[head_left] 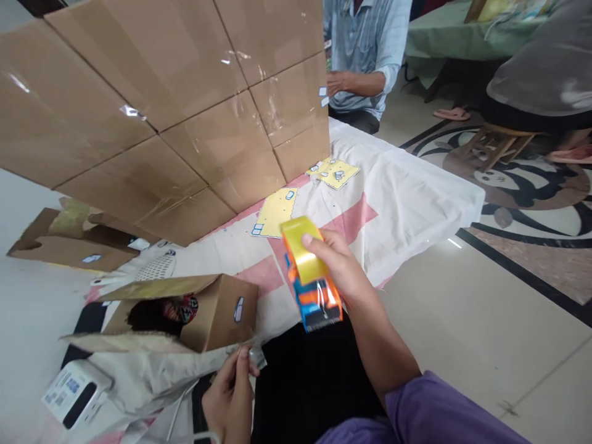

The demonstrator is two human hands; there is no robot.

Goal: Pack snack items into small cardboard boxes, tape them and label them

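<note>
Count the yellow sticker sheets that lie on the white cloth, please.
2. One yellow sheet lies just beyond the tape dispenser in the right hand. The other sheet lies farther away, by the box stack's corner. The boxes may hide more.

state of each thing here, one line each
tape dispenser: held up in the right hand, yellow roll on top, toothed blade pointing down
small cardboard box: on its side, open, dark contents showing
plastic wrap: pinched by the left hand
stacked cartons: taped shut
yellow label sheets: flat on the white cloth, some labels left
flattened cardboard: lying on the floor
</note>
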